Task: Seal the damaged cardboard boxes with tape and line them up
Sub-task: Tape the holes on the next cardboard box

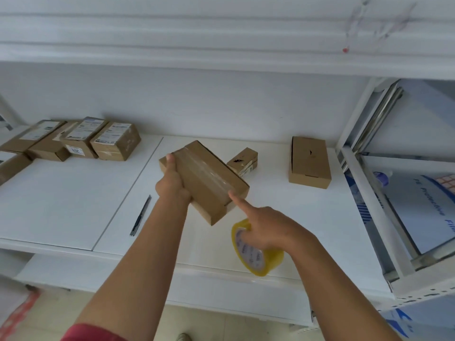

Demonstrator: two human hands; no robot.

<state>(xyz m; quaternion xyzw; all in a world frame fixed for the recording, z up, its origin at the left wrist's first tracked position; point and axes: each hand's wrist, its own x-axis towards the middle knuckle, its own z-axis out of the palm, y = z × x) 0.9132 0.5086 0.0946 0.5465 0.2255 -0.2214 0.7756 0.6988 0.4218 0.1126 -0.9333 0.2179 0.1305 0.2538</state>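
Head view: over the white shelf [283, 212], bare between the far-left row of boxes [73, 141] and two far-right ones, the left hand [172, 185] grips the taped cardboard box [209, 178] aloft, while the right hand [268, 232] holds the yellow tape roll [261, 254], forefinger touching the box's near edge.

box labels [112, 136] unreadably blurred, leftmost box [11, 167] cut off
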